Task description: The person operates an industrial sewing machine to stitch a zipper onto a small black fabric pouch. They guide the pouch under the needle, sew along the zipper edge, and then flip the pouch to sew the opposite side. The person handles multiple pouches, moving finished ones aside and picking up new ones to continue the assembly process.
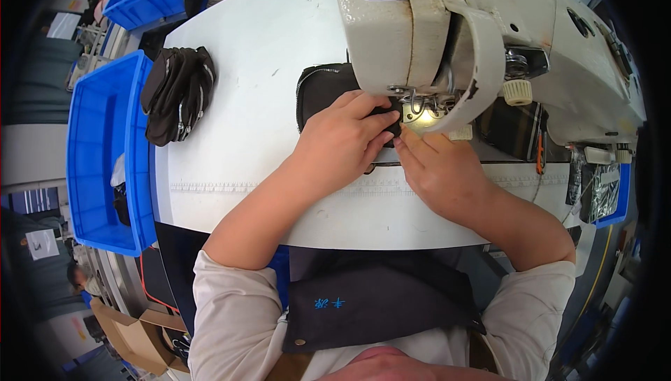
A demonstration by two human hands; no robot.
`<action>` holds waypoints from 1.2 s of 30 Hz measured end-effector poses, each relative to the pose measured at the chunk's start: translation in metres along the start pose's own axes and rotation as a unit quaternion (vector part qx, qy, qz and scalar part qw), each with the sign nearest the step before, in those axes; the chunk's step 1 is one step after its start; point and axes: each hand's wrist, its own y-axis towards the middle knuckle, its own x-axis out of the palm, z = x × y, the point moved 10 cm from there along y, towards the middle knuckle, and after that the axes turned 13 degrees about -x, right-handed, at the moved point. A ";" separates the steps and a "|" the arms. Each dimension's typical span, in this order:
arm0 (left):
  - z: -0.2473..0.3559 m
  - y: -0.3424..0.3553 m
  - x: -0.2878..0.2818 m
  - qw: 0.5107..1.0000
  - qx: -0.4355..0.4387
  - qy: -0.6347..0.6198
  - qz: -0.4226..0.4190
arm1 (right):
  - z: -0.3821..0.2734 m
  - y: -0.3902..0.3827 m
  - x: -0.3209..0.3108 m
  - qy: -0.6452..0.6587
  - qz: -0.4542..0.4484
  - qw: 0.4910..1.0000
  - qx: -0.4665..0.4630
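Note:
A black fabric pouch with a silver zipper [307, 101] lies on the white sewing table, its right end by the lit needle area of a white sewing machine [388, 38]. My left hand [342, 133] lies over the pouch, fingers closed on its right end. Close by, my right hand [444, 171] has thumb and fingers pinched at the pouch's edge, just in front of the presser foot. The two hands' fingertips nearly meet there, and they hide most of the gripped edge.
A stack of black zippered pouches [178, 94] sits at the table's left edge, against a blue bin [105, 164]. Orange-handled snips [541, 150] lie right of the machine bed. A printed ruler strip [279, 187] runs along the table front. An open cardboard box [133, 335] stands lower left.

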 end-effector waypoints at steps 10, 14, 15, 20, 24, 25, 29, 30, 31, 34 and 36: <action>-0.015 0.007 0.000 0.999 -0.029 -0.032 0.003 | 0.010 0.000 0.001 -0.041 0.014 0.999 0.018; -0.020 0.011 -0.006 0.995 -0.053 -0.084 0.013 | 0.024 -0.002 0.000 -0.019 0.041 0.997 0.056; -0.023 0.012 -0.005 0.994 -0.061 -0.087 0.008 | 0.031 -0.004 0.000 -0.001 0.043 0.997 0.072; -0.032 0.018 0.003 0.992 -0.075 -0.106 0.009 | 0.051 -0.009 0.005 -0.052 0.024 0.986 0.159; -0.034 0.018 0.006 0.990 -0.073 -0.123 0.012 | 0.057 -0.009 0.021 -0.031 0.027 0.983 0.178; -0.028 0.016 0.002 0.991 -0.054 -0.123 0.024 | 0.058 -0.010 0.025 -0.044 0.019 0.983 0.176; -0.012 0.006 -0.005 0.995 -0.023 -0.037 0.085 | 0.057 -0.001 0.017 0.022 0.075 0.983 0.165; -0.012 0.007 0.001 0.994 -0.015 -0.016 0.103 | 0.059 -0.002 0.019 0.037 0.053 0.980 0.187; -0.011 0.009 0.003 0.992 -0.003 0.007 0.123 | 0.061 -0.003 0.022 0.051 0.030 0.976 0.208; -0.004 0.006 0.005 0.985 0.035 0.052 0.161 | 0.060 0.002 0.014 0.002 0.009 0.980 0.197; -0.003 0.000 0.007 0.982 0.039 0.069 0.173 | 0.056 0.003 0.011 -0.007 0.040 0.984 0.176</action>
